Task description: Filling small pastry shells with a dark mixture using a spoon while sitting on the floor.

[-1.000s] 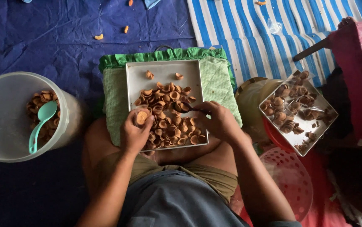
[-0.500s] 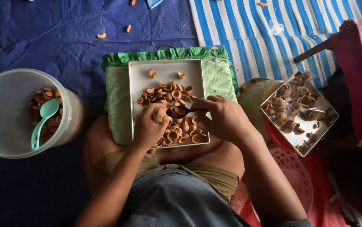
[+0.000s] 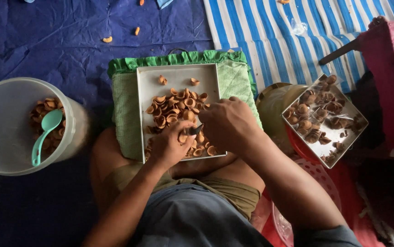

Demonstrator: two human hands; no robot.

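Left hand [image 3: 169, 146] is curled over the near edge of the tray [image 3: 178, 75], fingers pinched on one brown shell [image 3: 182, 137]. Right hand [image 3: 226, 123] sits just beside it, closed round a small dark tool [image 3: 196, 130] whose tip touches that shell. I can't tell what kind of tool it is; most of it is hidden in the fist.

The tray is square, pale metal, and rests on a green cushion [image 3: 126, 107] across my lap. It holds a loose pile of shells [image 3: 171, 110], cup-shaped, mostly centre and near side; two lie apart at the far edge.

To my left, on the blue sheet [image 3: 46, 41], there's a round clear tub [image 3: 4, 128] with a shallow layer of the same shells and a teal spoon [image 3: 45, 132] leaning in it.

To my right, a second square tray [image 3: 343, 146] sits tilted on a yellowish container [image 3: 272, 107], filled with darker shells. A pink basket [image 3: 316, 176] lies below it. Striped cloth [image 3: 274, 36] beyond. A few stray bits lie on the blue sheet.
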